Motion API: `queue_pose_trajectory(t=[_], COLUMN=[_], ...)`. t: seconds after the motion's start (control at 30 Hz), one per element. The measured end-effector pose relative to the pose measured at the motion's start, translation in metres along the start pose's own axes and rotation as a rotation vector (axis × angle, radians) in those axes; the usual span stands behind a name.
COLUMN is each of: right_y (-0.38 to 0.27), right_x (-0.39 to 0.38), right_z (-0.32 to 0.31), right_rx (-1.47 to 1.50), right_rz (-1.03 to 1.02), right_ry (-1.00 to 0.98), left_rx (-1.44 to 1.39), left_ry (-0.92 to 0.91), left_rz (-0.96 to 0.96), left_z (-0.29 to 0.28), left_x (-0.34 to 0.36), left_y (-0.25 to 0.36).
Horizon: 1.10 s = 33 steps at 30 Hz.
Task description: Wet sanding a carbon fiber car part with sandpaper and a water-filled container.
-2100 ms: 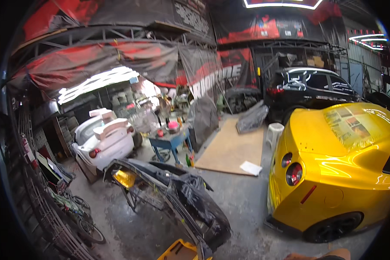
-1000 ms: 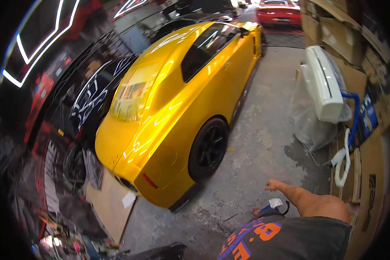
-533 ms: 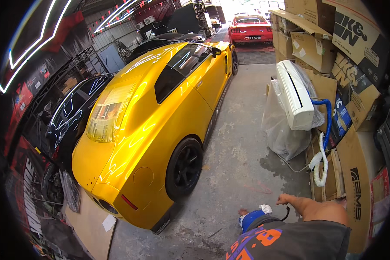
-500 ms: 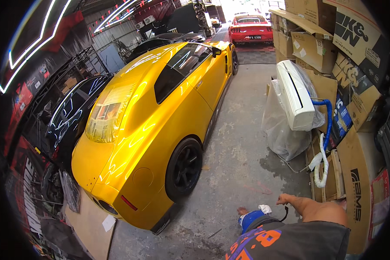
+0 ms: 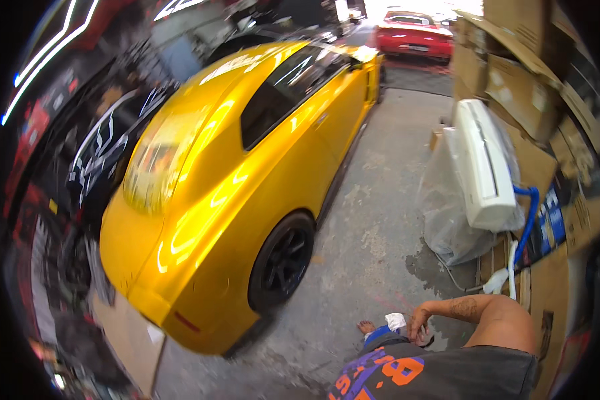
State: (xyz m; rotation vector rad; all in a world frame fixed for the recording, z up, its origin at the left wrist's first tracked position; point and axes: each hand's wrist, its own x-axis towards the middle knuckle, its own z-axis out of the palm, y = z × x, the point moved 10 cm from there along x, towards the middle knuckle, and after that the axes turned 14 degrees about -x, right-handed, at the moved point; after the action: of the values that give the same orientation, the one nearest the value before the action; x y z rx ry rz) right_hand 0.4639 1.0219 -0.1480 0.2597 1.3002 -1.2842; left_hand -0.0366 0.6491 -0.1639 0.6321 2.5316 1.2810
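My right hand (image 5: pixel 418 323) is low beside my hip, its fingers bent downward and drawn together. Right beside it a crumpled white cloth (image 5: pixel 395 322) shows at my blue shorts (image 5: pixel 379 333). Whatever the fingers hold, if anything, is too small and blurred to make out. My left hand is out of view. Ahead and to the left stands a glossy yellow car (image 5: pixel 213 220), its rear toward me. Clear film or sheeting covers its rear window (image 5: pixel 157 160), and a dark wheel (image 5: pixel 283 260) faces my side.
A white air-conditioner unit (image 5: pixel 481 167) rests on plastic-wrapped goods (image 5: pixel 447 220), with a blue hose (image 5: pixel 530 213) hanging from it. Cardboard boxes (image 5: pixel 523 93) are stacked along the right. A dark car (image 5: pixel 107 153) stands beyond the yellow one; a red car (image 5: pixel 413 37) is at the far end.
My right hand has moved left and slightly down, from beside my body to the white cloth at my hip. My view has shifted, so the scene on the right appears farther right.
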Motion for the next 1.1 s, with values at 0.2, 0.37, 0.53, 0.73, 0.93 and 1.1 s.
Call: queue_pose_trajectory(t=[0.2, 0.37, 0.53, 0.73, 0.93, 1.1], right_y=[-0.011, -0.018, -0.025, -0.023, -0.089, -0.087], right_x=[-0.007, -0.012, -0.010, 0.020, 0.035, 0.069], right_z=[-0.037, -0.056, -0.093, -0.123, -0.165, -0.220], right_rx=[-0.029, 0.001, 0.233, 0.717, 0.394, 0.213], right_rz=[-0.111, -0.087, -0.021, -0.095, -0.108, -0.018], right_ry=[-0.162, -0.148, 0.167, 0.344, 0.133, -0.081], left_rx=[0.038, -0.040, 0.069, 0.014, -0.021, -0.036], left_ry=[0.352, 0.357, 0.209, 0.288, 0.392, 0.477], left_rz=[-0.214, -0.388, -0.664, -0.761, -0.335, -0.353], left_z=[-0.021, 0.005, 0.011, -0.029, -0.086, -0.090], left_x=[-0.184, -0.211, -0.257, -0.159, -0.001, 0.019], left_y=[0.006, 0.012, -0.046, -0.068, -0.038, -0.029])
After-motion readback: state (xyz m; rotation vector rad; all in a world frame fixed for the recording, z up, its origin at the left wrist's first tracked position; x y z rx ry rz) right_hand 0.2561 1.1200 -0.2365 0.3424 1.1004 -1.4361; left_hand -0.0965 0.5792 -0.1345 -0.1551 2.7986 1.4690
